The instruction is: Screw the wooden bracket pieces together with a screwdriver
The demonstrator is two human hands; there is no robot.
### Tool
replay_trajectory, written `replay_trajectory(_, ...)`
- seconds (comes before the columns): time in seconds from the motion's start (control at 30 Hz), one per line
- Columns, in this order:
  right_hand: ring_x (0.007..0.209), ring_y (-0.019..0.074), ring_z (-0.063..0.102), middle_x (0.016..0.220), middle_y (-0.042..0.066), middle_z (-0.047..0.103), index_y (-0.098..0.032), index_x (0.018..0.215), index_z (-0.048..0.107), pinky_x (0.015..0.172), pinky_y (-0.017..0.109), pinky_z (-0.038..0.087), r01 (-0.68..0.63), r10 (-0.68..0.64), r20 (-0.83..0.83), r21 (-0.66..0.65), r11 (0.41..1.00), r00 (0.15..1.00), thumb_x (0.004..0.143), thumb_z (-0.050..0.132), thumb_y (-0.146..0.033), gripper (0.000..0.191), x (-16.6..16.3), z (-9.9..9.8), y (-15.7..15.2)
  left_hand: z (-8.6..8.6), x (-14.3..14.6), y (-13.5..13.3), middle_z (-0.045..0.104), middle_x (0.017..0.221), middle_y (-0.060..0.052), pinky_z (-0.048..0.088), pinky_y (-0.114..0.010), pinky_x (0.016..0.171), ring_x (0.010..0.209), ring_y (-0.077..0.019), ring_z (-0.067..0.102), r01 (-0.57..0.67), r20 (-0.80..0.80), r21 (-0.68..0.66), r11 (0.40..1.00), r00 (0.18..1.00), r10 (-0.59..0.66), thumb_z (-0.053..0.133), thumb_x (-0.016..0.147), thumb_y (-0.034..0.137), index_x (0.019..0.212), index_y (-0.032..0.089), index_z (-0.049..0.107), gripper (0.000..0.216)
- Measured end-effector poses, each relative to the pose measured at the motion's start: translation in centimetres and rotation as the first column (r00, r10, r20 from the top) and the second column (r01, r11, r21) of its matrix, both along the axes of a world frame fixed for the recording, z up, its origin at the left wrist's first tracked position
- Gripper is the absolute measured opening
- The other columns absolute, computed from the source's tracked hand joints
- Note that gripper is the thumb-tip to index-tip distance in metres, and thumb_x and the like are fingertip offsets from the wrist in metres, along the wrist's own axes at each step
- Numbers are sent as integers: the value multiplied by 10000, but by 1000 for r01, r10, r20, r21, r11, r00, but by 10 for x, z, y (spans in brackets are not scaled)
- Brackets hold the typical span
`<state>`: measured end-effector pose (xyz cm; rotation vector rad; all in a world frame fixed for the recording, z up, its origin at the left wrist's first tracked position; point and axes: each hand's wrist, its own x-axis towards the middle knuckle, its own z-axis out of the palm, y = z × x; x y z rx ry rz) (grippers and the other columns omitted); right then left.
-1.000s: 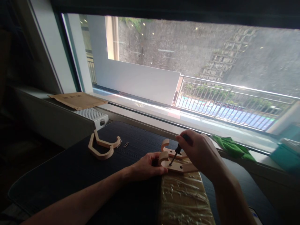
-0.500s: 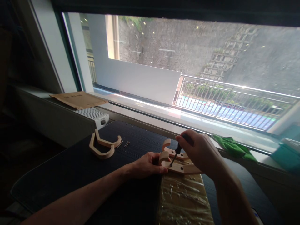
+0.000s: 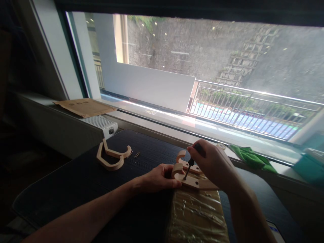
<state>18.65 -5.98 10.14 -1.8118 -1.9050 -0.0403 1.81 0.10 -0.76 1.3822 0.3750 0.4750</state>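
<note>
My right hand (image 3: 209,157) is wrapped round the dark handle of a screwdriver (image 3: 191,161), which tilts slightly. Its tip sits at a hole near the curled end of a pale wooden hook (image 3: 191,180). That hook lies on a long block wrapped in brown tape (image 3: 199,212). My left hand (image 3: 162,177) pinches the hook's curled end, thumb in front and fingers partly hidden behind. Just behind it, a second wooden hook (image 3: 181,157) lies on the block, its far end covered by my right hand.
Two more wooden hooks (image 3: 111,166) lie on the dark table (image 3: 83,192) at left, beside several screws (image 3: 137,155). A green cloth (image 3: 253,158) and a teal box (image 3: 310,168) rest on the windowsill. A brown envelope (image 3: 86,107) lies at back left. A phone (image 3: 273,229) shows at lower right.
My right hand and the screwdriver handle have shifted slightly left, with the tip still at the same hole. My left hand stays on the hook.
</note>
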Motion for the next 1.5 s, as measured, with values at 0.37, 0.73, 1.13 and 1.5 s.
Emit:
replay_trajectory(0.37, 487, 102, 427, 548, -45, 520, -234, 771, 595, 471, 220, 280, -157, 153, -64, -54, 986, 986, 792, 491, -367, 170, -1, 4, -7, 4, 0, -2, 590, 775, 28, 391, -264, 766, 750, -129, 535, -26, -27, 29, 999, 999, 27, 705, 695, 241, 973, 163, 617, 302)
replay_trajectory(0.73, 487, 120, 455, 561, -31, 549, -229, 816, 582, 474, 237, 275, -16, 15, -22, -25, 1000, 1000, 773, 495, -452, 243, 7, 2, -4, 2, 1, -1, 593, 834, 14, 389, -253, 770, 774, -127, 537, -20, 2, -10, 1000, 1000, 20, 715, 686, 235, 975, 150, 612, 319)
replay_trajectory(1.13, 500, 128, 464, 556, -28, 575, -216, 716, 550, 483, 252, 289, 35, -35, 5, -19, 999, 999, 787, 491, -447, 249, 11, 2, -3, 1, 1, -1, 589, 805, 27, 385, -247, 762, 753, -119, 530, -14, 3, -29, 999, 1000, 15, 706, 694, 224, 979, 165, 612, 306)
replay_trajectory(1.5, 537, 115, 472, 602, -61, 566, -289, 879, 576, 502, 231, 307, -108, 106, -44, -32, 994, 993, 785, 516, -355, 129, 5, 7, -9, 2, 0, -1, 575, 826, 23, 386, -225, 744, 758, -107, 514, 0, -5, -12, 1000, 1000, -1, 688, 715, 192, 994, 157, 598, 295)
